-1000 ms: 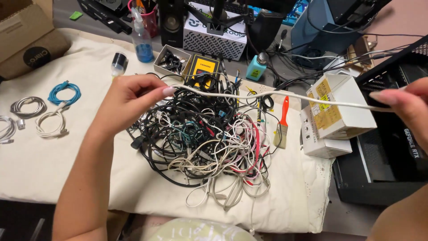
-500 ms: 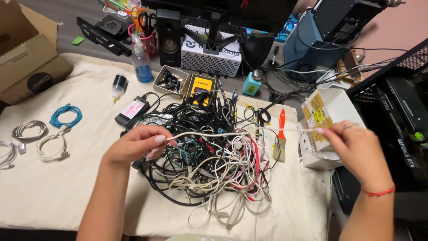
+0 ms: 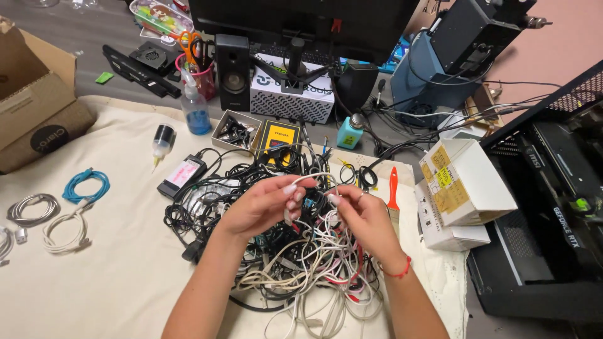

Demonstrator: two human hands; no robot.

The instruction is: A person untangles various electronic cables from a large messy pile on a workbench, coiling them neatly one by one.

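Now: white cable (image 3: 312,177) looped between fingers (image 3: 291,188).

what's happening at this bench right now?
A person's left hand and right hand are together over a big tangle of cables on a cream cloth, pinching a white cable bent into a small loop between the fingers. Off to the left lie three neatly coiled cables, one blue, one grey, one white. A red-handled brush lies right of the hands.
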